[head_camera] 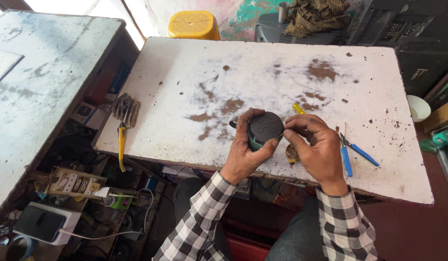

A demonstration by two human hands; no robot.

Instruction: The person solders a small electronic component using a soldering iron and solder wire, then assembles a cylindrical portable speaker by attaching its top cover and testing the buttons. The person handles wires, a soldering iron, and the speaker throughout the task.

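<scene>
My left hand point(243, 152) grips a small round dark speaker point(265, 128) with buttons on its top face, holding it just above the white worn table point(262, 77) near its front edge. My right hand point(318, 147) pinches the speaker's right rim with thumb and forefinger. A yellow-handled screwdriver point(298, 108) lies on the table just behind my right hand, mostly hidden. Blue-handled pliers point(352, 153) lie to the right of my right hand.
A yellow-handled brush point(123, 121) hangs over the table's left edge. A yellow stool point(193, 24) stands behind the table. A power strip point(74, 183) and a phone point(39, 223) on a white box lie low left. A white bowl point(418, 107) sits at right.
</scene>
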